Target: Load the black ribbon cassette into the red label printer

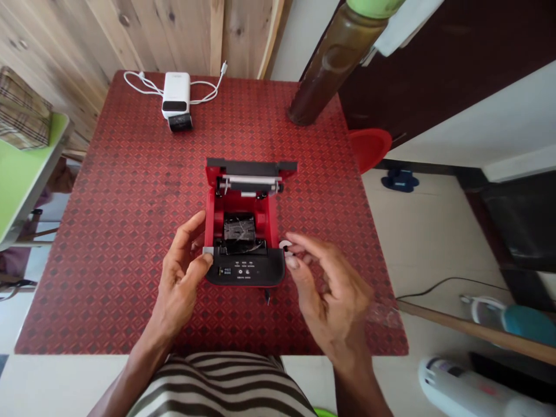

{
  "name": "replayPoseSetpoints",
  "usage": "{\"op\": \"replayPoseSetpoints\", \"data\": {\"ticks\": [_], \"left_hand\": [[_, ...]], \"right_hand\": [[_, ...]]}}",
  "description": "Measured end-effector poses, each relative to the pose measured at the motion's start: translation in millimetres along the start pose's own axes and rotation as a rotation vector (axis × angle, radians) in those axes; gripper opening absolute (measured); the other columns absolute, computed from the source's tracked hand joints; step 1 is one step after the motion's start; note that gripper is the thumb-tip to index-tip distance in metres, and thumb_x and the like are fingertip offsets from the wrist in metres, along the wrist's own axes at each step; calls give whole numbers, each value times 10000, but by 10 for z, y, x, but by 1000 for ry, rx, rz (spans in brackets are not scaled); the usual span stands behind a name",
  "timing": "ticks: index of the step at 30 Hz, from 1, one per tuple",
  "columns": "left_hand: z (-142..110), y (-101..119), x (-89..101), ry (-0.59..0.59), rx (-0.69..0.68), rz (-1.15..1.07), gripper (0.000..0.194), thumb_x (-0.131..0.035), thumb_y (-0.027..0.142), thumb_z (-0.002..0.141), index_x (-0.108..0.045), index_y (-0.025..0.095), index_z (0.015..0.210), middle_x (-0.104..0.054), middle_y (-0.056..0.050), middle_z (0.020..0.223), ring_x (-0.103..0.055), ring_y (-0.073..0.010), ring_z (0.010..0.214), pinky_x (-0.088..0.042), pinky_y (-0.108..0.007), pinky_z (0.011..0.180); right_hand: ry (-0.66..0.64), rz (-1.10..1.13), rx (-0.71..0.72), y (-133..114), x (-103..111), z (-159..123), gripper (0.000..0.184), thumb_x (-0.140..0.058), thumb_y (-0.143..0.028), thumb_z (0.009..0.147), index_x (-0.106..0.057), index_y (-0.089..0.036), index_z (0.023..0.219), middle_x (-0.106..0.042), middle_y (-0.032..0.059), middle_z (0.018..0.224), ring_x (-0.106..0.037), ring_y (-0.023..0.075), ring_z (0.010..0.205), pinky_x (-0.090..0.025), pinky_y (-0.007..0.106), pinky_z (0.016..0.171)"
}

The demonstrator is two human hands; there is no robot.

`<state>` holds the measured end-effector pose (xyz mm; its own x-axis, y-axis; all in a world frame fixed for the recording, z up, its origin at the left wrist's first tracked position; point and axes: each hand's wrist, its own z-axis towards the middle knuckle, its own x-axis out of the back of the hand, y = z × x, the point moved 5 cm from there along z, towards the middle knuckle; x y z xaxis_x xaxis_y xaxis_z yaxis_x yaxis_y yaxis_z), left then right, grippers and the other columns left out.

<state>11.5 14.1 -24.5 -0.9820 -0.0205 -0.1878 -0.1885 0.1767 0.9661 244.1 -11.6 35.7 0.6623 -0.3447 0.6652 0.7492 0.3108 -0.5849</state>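
Striped cloth (221,385), hands (180,281) (332,289), boxy printer (270,271), ring (283,244), perhaps paper

One left hand (185,272), one right hand (334,284), one printer (241,269)

Two black rolls (238,230). One patterned table (130,231), one power bank (176,88), one tall bottle (325,66), one white ring (282,243), one red stool (374,145), one plaid box (24,110).

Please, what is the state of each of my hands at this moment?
Left hand: closed on the red-and-black device, thumb at its corner.
Right hand: half-curled by the small white ring; whether it holds this cannot be told.
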Motion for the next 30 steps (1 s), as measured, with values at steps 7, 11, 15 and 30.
{"op": "replayPoseSetpoints", "data": {"ticks": [7,11,15,30], "left_hand": [[45,-99,94,-65,-12,-53,579,-801,367,1059,-681,391,1625,-670,-59,1725,-640,-363,1582,-613,-501,1194],[79,-112,102,-95,-34,-48,603,-817,406,1040,-677,371,1626,-684,-83,1701,-648,-385,1563,-604,-544,1210],[102,-90,91,-104,-61,-63,596,-846,414,1028,-695,360,1601,-704,-84,1664,-672,-367,1516,-563,-546,1257],[110,-76,80,-114,-82,-91,574,-864,408,1032,-710,386,1585,-759,-45,1550,-720,-293,1388,-591,-441,1165]], "right_hand": [[-401,-146,377,-204,-351,702,262,-636,-15,1117,-813,-187,1206,-881,103,1197,-811,253,1084,-696,425,1007],[-675,-279,378,-230,-663,847,223,-685,-4,1085,-808,-187,1118,-865,99,1171,-803,265,1121,-661,411,996],[-750,-403,369,-256,-817,889,186,-693,-37,1100,-792,-151,1208,-860,122,1177,-796,272,1112,-617,393,941],[-762,-353,288,-257,-759,946,162,-696,-68,1076,-794,-168,1159,-863,120,1139,-822,327,1100,-615,434,942]]}}
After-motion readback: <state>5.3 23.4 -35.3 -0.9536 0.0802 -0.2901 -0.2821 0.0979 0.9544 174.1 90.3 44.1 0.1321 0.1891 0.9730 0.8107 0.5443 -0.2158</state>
